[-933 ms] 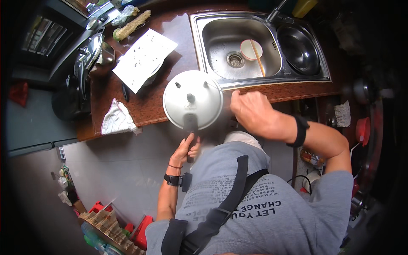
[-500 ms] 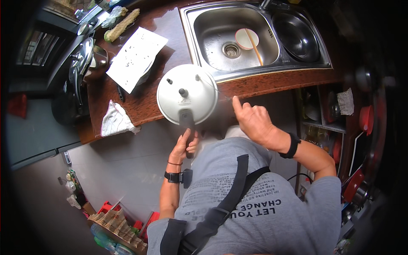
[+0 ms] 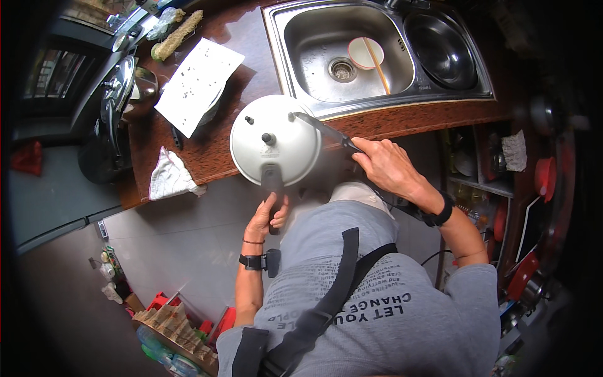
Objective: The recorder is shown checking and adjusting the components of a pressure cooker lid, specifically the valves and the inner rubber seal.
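Note:
A pale metal pressure cooker lid (image 3: 295, 147) with black knobs reaches over the counter's front edge. Whether a pot sits beneath it is hidden. My left hand (image 3: 267, 213) wraps round its dark long handle (image 3: 271, 179). My right hand (image 3: 392, 164) grips what looks like a knife (image 3: 323, 130) by its dark handle. The grey blade points left across the lid, its tip at the small metal stub near the lid's far right rim. Whether the tip touches the stub I cannot tell.
Behind the lid is a steel sink (image 3: 314, 88), with a white bowl (image 3: 361, 55) and wooden chopsticks (image 3: 379, 72) in it. Left on the counter lie a speckled white sheet (image 3: 195, 81), a cloth (image 3: 169, 176) and a loofah (image 3: 179, 36). A shiny dark pot (image 3: 143, 85) stands beyond the sheet.
The blade, barely visible before, now shows plainly across the lid's right side. My right hand has turned and shifted slightly right. My left hand keeps its hold on the handle.

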A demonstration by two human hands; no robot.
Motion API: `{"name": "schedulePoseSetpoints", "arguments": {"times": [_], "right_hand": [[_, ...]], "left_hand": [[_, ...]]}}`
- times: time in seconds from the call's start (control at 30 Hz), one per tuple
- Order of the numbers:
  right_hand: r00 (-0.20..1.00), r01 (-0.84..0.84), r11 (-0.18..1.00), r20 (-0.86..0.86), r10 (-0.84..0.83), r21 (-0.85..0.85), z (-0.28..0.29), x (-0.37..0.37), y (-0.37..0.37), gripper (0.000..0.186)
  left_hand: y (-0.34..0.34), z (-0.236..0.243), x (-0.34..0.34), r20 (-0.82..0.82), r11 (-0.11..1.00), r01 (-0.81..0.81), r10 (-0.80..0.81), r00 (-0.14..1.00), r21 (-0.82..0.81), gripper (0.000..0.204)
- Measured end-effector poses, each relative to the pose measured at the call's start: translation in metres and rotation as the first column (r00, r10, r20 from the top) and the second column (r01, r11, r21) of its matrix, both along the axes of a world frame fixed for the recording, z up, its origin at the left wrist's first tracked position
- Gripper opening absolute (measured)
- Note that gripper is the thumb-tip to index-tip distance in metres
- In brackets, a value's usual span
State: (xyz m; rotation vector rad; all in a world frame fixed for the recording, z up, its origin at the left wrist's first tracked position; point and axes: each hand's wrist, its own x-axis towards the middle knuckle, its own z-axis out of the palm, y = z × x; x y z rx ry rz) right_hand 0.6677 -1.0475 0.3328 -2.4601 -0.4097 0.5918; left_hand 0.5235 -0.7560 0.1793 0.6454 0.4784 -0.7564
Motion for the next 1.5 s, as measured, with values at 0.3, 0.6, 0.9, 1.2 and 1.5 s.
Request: {"name": "schedulePoseSetpoints", "arguments": {"times": [0.3,0.6,0.9,1.2,1.5], "right_hand": [[0.962,-0.254,0.955,-0.138,0.233,-0.155,0.029,0.049,-0.006,0.029],[0.802,-0.591,0.713,-0.181,0.568,-0.377,0.056,0.118,0.033,0.019],[0.686,-0.544,0.767,0.346,0.64,-0.341,0.06,0.064,0.039,0.013],[0.691,-0.374,0.727,0.349,0.632,-0.576,0.022,-0.002,0.018,0.046],[0.71,-0.164,0.804,0.497,0.498,-0.571,-0.03,-0.044,0.012,0.047]], "left_hand": [[0.002,0.005,0.001,0.015,1.0,0.031,-0.031,0.999,0.003,0.043],[0.006,0.0,0.001,0.028,0.997,0.078,-0.078,0.997,-0.018,0.046],[0.005,0.003,0.003,0.03,0.997,0.082,-0.081,0.996,-0.016,0.044],[0.005,-0.001,-0.001,-0.017,0.998,0.052,-0.052,0.998,-0.03,0.043],[0.006,-0.003,-0.002,-0.022,0.999,0.038,-0.038,0.999,-0.022,0.044]]}}
